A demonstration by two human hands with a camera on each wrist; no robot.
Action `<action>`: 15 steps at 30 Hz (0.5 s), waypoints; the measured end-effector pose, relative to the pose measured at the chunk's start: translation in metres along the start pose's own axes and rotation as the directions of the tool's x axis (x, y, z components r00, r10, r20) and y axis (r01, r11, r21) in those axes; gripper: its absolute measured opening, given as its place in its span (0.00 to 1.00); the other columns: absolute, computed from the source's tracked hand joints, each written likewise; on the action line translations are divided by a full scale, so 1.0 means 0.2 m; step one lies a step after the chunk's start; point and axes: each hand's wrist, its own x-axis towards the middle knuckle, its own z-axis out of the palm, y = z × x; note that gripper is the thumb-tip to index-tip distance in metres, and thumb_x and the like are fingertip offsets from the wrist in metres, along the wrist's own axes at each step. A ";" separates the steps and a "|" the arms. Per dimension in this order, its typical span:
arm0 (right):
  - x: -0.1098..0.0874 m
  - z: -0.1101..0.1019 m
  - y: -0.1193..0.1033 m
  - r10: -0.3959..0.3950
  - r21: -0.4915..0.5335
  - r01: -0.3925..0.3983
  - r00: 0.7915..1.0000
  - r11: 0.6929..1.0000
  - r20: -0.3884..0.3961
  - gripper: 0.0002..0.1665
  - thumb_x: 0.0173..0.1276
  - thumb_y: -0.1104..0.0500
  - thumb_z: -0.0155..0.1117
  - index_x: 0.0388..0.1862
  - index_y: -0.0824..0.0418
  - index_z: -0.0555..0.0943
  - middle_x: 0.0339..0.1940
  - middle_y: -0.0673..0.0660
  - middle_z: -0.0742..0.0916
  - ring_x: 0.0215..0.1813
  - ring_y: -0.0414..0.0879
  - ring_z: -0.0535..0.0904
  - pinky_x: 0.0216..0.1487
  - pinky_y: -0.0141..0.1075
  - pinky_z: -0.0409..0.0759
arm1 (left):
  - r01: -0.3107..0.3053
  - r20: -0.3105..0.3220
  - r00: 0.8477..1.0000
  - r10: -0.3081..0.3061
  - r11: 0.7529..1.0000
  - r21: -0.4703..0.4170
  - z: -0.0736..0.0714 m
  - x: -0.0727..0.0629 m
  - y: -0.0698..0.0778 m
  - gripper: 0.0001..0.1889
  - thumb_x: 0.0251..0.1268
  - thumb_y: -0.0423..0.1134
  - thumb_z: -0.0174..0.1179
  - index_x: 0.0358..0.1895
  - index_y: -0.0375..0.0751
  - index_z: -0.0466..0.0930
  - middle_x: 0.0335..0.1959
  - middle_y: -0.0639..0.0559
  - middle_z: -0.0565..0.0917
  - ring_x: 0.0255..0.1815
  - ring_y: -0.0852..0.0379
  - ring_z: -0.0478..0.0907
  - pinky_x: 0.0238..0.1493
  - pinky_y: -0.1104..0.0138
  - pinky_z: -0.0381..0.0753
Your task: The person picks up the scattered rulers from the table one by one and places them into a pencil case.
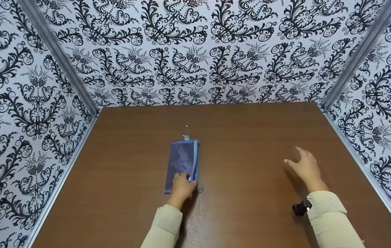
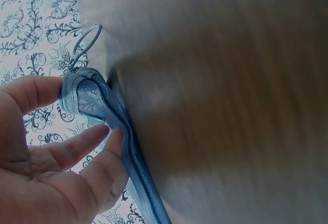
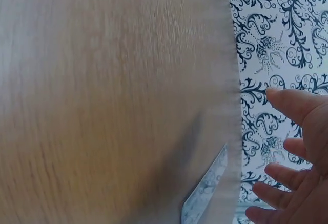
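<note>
A blue zip pouch [image 1: 181, 156] with a see-through mesh face lies on the brown table, left of centre. At its near end my left hand [image 1: 182, 186] grips the zipped edge. In the left wrist view, the fingers of my left hand [image 2: 56, 157] bracket the folded end of the pouch [image 2: 95, 101], and a thin cord loop [image 2: 88, 44] sticks out beyond it. My right hand [image 1: 304, 167] hovers over the right side of the table, apart from the pouch. Its fingers are spread and hold nothing, as the right wrist view of the hand [image 3: 300, 167] also shows.
The brown table [image 1: 243, 144] is bounded by black-and-white scroll-patterned walls [image 1: 181, 62] with grey corner posts [image 1: 59, 57]. A small black device [image 1: 300, 208] sits at the right wrist. The right wrist view has a pale pointed shape [image 3: 205, 188] that I cannot identify.
</note>
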 end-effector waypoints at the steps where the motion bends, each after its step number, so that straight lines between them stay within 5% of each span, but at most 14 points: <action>1: 0.00 0.00 0.01 0.007 0.004 -0.007 1.000 1.000 0.004 0.45 0.65 0.50 0.64 0.72 0.72 0.58 0.68 0.80 0.62 0.68 0.77 0.55 0.64 0.67 0.55 | 0.000 0.001 1.000 0.000 1.000 0.000 0.00 0.00 0.00 0.26 0.54 0.37 0.64 0.56 0.28 0.76 0.50 0.33 0.72 0.56 0.35 0.70 0.57 0.49 0.72; 15: -0.02 -0.01 0.09 0.062 0.074 -0.065 0.997 0.995 0.042 0.46 0.67 0.52 0.62 0.71 0.78 0.54 0.67 0.82 0.60 0.67 0.77 0.56 0.64 0.66 0.56 | 0.002 0.022 1.000 -0.002 1.000 -0.008 -0.01 0.00 0.00 0.26 0.54 0.37 0.63 0.57 0.27 0.75 0.51 0.34 0.72 0.57 0.36 0.70 0.57 0.49 0.72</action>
